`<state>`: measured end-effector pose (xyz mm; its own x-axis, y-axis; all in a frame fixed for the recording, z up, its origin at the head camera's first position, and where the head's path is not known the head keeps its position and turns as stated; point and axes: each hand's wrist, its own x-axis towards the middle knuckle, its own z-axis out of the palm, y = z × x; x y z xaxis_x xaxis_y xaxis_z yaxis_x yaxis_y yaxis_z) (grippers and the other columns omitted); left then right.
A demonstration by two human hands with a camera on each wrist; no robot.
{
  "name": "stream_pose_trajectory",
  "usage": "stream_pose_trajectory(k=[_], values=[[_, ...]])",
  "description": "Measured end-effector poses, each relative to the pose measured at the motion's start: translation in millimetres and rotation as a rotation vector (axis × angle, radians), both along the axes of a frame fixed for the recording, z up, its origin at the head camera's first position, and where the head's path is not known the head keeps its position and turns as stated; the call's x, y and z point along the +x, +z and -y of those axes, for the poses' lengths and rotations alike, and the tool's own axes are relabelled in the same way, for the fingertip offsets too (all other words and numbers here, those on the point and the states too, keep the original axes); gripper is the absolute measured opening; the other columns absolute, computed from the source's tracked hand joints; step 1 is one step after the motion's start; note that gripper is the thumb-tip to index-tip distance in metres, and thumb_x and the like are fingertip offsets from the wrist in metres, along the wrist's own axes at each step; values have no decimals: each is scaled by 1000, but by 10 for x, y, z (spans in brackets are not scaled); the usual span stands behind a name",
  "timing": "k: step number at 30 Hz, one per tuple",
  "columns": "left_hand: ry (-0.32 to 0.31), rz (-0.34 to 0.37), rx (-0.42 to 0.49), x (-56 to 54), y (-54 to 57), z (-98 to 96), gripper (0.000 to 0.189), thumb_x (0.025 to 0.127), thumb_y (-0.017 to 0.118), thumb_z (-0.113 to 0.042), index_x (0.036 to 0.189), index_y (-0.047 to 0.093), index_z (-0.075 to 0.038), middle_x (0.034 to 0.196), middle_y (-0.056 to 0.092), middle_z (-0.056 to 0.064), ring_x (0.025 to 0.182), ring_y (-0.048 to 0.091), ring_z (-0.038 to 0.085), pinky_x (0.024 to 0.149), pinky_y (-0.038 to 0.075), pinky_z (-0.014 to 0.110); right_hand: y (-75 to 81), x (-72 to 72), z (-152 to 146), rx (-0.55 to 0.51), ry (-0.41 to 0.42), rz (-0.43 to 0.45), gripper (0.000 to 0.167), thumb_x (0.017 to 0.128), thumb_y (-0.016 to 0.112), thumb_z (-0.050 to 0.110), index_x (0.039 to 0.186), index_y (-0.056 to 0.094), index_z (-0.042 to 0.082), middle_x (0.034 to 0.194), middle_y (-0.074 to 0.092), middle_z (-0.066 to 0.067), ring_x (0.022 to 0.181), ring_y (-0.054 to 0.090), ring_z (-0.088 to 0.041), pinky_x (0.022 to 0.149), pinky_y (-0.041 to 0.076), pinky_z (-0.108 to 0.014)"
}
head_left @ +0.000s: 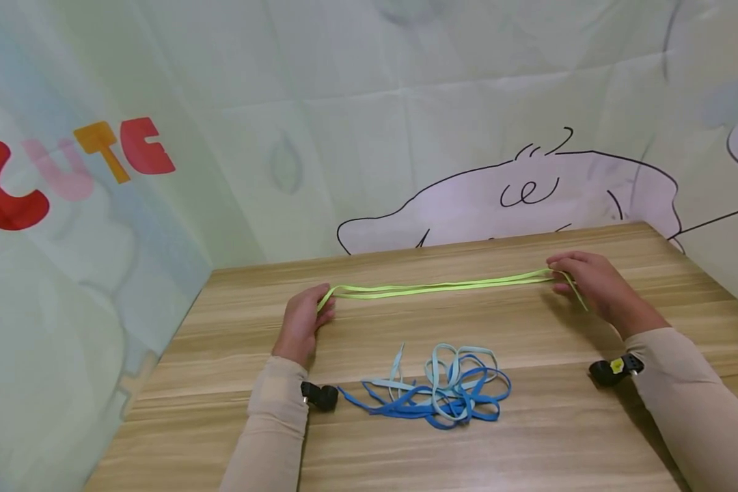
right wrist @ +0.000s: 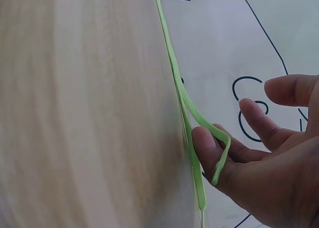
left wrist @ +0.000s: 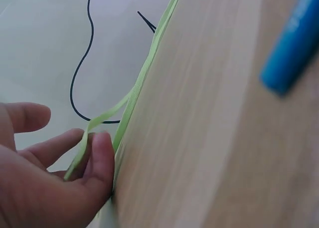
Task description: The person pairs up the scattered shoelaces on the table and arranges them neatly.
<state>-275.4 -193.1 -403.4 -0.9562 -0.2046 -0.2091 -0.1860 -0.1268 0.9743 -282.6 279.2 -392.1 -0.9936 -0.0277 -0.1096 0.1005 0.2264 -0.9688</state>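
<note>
A neon-green flat shoelace (head_left: 430,288), doubled into two strands, stretches from side to side above the wooden table. At its left end my left hand (head_left: 301,321) pinches it between thumb and fingers; a short piece hangs over the fingers (left wrist: 55,150) in the left wrist view. The other end is pinched by my right hand (head_left: 593,287), with a loose tail drooping past the thumb (right wrist: 205,140). Between the forearms, a dark blue shoelace (head_left: 400,412) and a light blue shoelace (head_left: 476,351) lie in a loose tangle, touched by neither hand.
The wood-grain table (head_left: 221,383) ends at the back against a printed cloth (head_left: 270,164) with cartoon outlines and large letters. Small black wrist cameras (head_left: 609,371) sit on both wrists. A blurred blue object (left wrist: 289,58) shows at the left wrist view's upper right.
</note>
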Motion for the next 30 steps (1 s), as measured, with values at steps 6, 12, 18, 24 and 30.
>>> stream_pose_trajectory(k=[6, 12, 18, 24, 30], values=[[22, -9, -127, -27, -1, -1, 40, 100, 54, -14, 137, 58, 1, 139, 55, 12, 107, 52, 18, 71, 51, 18, 1, 0, 0, 29, -36, -11, 44, 104, 52, 25, 132, 49, -9, 122, 50, -10, 100, 55, -8, 82, 55, -24], [97, -58, -95, -31, -2, 29, 35, 102, 53, -16, 132, 61, 2, 124, 54, 8, 110, 47, 22, 89, 46, 29, 10, 14, -16, 31, -69, -37, 41, 102, 54, 20, 130, 51, -9, 97, 61, 16, 90, 59, -3, 76, 56, -22], [148, -85, -28, -28, 4, 58, 34, 103, 52, -16, 129, 59, 4, 116, 50, 5, 105, 46, 20, 91, 43, 30, 27, 27, -29, 5, -84, -37, 42, 103, 52, 23, 132, 48, -8, 97, 58, 18, 99, 56, -4, 77, 55, -21], [148, -93, -17, -24, 1, 66, 35, 104, 50, -15, 130, 57, 6, 116, 50, 8, 111, 45, 23, 95, 43, 33, 18, 22, -52, 70, -121, -54, 48, 104, 47, 30, 134, 49, -8, 102, 57, 17, 104, 53, -3, 89, 49, -20], [146, -81, -27, -17, 2, 62, 35, 103, 50, -13, 131, 58, 5, 120, 52, 9, 112, 46, 22, 94, 45, 33, 20, 8, -88, 67, -154, -58, 44, 104, 47, 29, 131, 52, -6, 96, 60, 22, 103, 55, -3, 92, 48, -21]])
